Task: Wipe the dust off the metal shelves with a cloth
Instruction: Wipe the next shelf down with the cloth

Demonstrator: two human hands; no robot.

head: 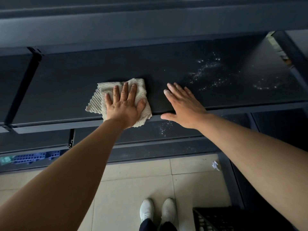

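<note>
A dark metal shelf (70, 84) runs across the view at chest height. A beige ribbed cloth (98, 100) lies flat on it near its front edge. My left hand (125, 105) presses down on the cloth with the fingers spread. My right hand (185, 107) lies flat and open on the bare shelf just right of the cloth, its thumb over the front edge. White dust specks (205, 70) are scattered on the shelf further right. More specks (165, 127) lie on the lower shelf under my right hand.
Black uprights stand at the left (21, 90) and far right (293, 52) of the shelf. Lower shelves sit below, one holding a blue crate (33, 157). A black crate (220, 219) stands on the tiled floor beside my white shoes (156, 210). A scrap of paper (215, 165) lies on the floor.
</note>
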